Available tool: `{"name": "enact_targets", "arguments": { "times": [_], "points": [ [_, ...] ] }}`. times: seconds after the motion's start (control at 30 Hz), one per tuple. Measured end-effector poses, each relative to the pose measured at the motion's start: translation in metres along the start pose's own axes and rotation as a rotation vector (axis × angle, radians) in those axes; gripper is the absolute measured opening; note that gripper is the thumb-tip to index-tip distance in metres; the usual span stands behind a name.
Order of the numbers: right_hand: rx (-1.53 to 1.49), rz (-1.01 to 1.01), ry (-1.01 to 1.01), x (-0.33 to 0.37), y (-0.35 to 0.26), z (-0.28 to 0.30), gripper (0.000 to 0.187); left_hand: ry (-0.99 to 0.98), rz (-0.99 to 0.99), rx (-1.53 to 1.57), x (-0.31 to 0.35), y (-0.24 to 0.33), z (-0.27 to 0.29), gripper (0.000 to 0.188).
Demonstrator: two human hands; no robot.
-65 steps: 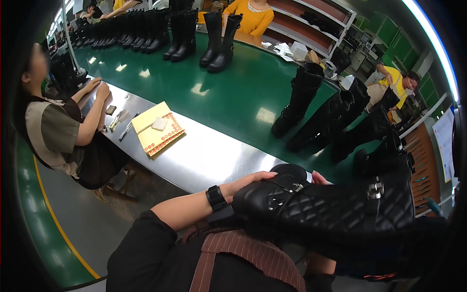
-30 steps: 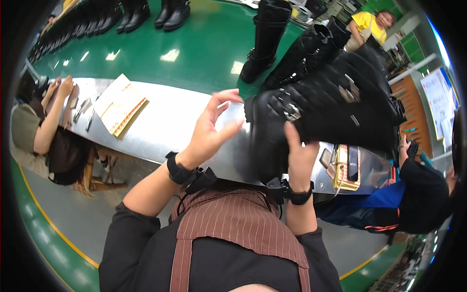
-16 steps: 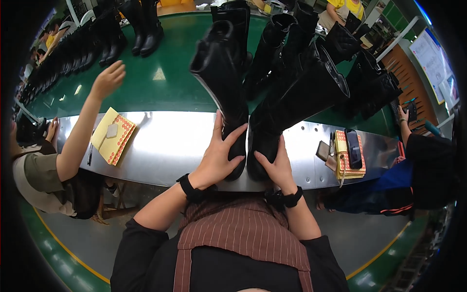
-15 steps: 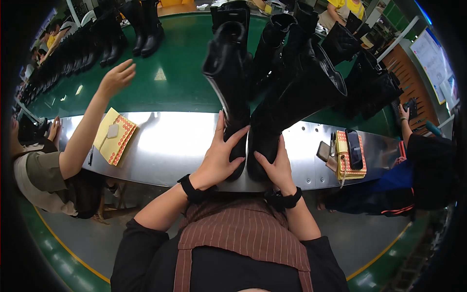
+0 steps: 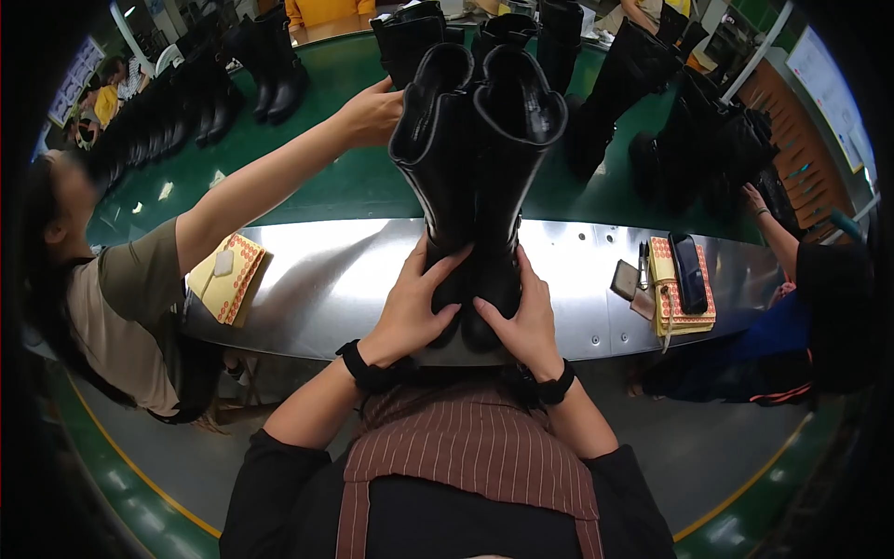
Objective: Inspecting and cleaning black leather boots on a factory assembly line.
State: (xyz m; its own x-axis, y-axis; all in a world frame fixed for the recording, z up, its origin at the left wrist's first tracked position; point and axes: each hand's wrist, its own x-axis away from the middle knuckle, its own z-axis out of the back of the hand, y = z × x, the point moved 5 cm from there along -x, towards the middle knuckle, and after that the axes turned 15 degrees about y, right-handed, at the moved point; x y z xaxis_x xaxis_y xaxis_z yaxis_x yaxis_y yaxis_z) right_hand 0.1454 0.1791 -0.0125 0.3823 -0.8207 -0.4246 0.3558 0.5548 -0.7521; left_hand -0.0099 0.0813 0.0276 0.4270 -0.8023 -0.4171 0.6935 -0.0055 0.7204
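A pair of tall black boots stands upright, side by side, on the metal ledge [image 5: 326, 289] before me, toes toward me. My left hand [image 5: 414, 303] is wrapped round the foot of the left boot [image 5: 438, 168], thumb near its toe. Round the foot of the right boot [image 5: 512, 177] my right hand [image 5: 521, 307] is closed in the same way, thumb on its inner side. Both shafts rise with their openings facing me, and the two boots touch or nearly touch. The fingertips beyond the boots are partly hidden.
Left, a co-worker's arm [image 5: 279, 182] reaches across toward black boots [image 5: 410, 42] behind mine. More boots [image 5: 265, 74] line the green belt [image 5: 326, 84]. Sticker sheets [image 5: 228, 279] lie left on the ledge; a phone [image 5: 687, 272] rests on others at right. Another co-worker's arm [image 5: 773, 228] is at far right.
The right boot has swung from leaning right to upright beside the left one, my hands still on both. The left co-worker's arm has stretched across to the boots behind.
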Motion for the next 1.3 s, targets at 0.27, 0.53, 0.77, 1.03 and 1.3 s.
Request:
{"name": "enact_targets", "arguments": {
  "times": [0.27, 0.53, 0.77, 1.03, 1.3],
  "points": [
    [-0.242, -0.263, 0.065, -0.013, 0.028, 0.0, 0.066, 0.009, -0.004, -0.025, 0.002, 0.005, -0.001, 0.081],
    [-0.708, -0.604, -0.069, -0.017, 0.065, 0.0, 0.05, 0.01, 0.041, -0.016, 0.0, 0.003, 0.0, 0.086],
    [-0.257, -0.235, -0.02, -0.024, 0.026, 0.004, 0.083, -0.001, 0.06, 0.115, 0.003, -0.009, 0.004, 0.055],
    [-0.142, -0.138, -0.296, -0.01, 0.031, 0.009, 0.102, 0.071, 0.253, 0.397, 0.038, -0.062, 0.007, 0.056],
    [-0.148, 0.023, -0.114, 0.01, 0.021, 0.007, 0.101, 0.034, 0.094, 0.099, 0.032, -0.038, 0.019, 0.035]
  ]
}}
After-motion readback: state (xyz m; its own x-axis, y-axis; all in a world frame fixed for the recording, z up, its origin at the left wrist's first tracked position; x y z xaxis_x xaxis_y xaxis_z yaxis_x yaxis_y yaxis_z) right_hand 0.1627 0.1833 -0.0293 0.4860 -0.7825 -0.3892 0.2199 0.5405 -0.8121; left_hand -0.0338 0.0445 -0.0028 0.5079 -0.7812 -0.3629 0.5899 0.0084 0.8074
